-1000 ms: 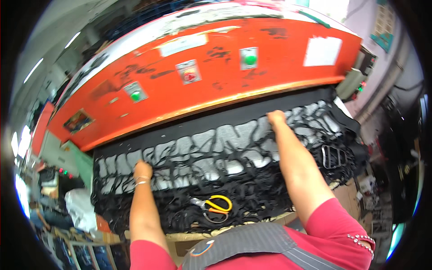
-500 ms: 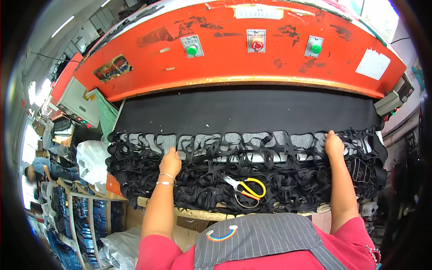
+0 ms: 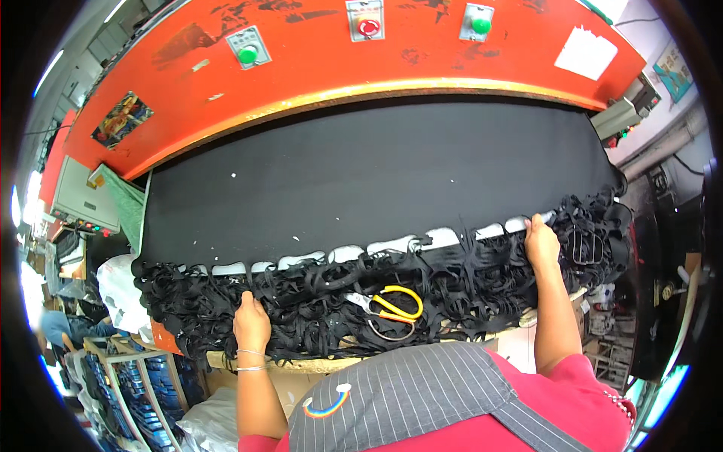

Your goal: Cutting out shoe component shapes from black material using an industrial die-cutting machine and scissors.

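Note:
A wide black sheet of material lies across the machine bed. Its near part is cut-out scrap, a web of thin black strips bunched in a thick heap, with pale gaps along its far border. My left hand is closed on the strips at the left side of the heap. Farther out on the right, my right hand grips the web beside its last pale gap. Between the hands, yellow-handled scissors rest on top of the heap. The fingertips of both hands are partly hidden in the strips.
A red machine beam spans the far side, carrying green buttons and a red stop button. A wooden edge borders the bed in front of me. At left stand white plastic bags and a rack of blue pieces.
The black web has come toward me, and more smooth sheet shows beyond it. My left hand has drawn back nearer my body. The view has shifted, and both hands remain closed on the strips.

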A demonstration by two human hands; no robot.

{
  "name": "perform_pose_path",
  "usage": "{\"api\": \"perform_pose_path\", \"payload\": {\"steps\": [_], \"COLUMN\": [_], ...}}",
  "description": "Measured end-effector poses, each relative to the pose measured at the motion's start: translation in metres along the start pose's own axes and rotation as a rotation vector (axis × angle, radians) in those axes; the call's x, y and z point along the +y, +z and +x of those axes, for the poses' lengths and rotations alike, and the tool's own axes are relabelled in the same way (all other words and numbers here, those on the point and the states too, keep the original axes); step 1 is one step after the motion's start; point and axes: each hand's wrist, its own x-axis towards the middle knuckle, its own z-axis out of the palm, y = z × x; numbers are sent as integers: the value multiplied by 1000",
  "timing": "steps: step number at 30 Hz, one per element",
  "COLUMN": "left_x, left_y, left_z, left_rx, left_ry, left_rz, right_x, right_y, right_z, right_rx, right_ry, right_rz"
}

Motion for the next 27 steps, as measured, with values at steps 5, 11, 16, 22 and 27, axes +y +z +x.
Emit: {"api": "perform_pose_path", "payload": {"steps": [5, 11, 16, 22, 27], "left_x": [10, 21, -8, 57, 113], "left_y": [6, 4, -12, -48, -4], "left_z": [-2, 9, -16, -66, -71], "left_rx": [41, 24, 275, 309, 257], "left_ry": [20, 60, 200, 584, 627], "left_rz": [-2, 7, -219, -307, -2], "right_x": [12, 9, 34, 108, 117], "right_y": [10, -2, 16, -46, -24], "right_z": [0, 3, -2, -17, -33], "right_rx": [-34, -85, 94, 672, 158], "right_ry": [62, 141, -114, -153, 225], "right_rz": [-24, 47, 348, 286, 175]}}
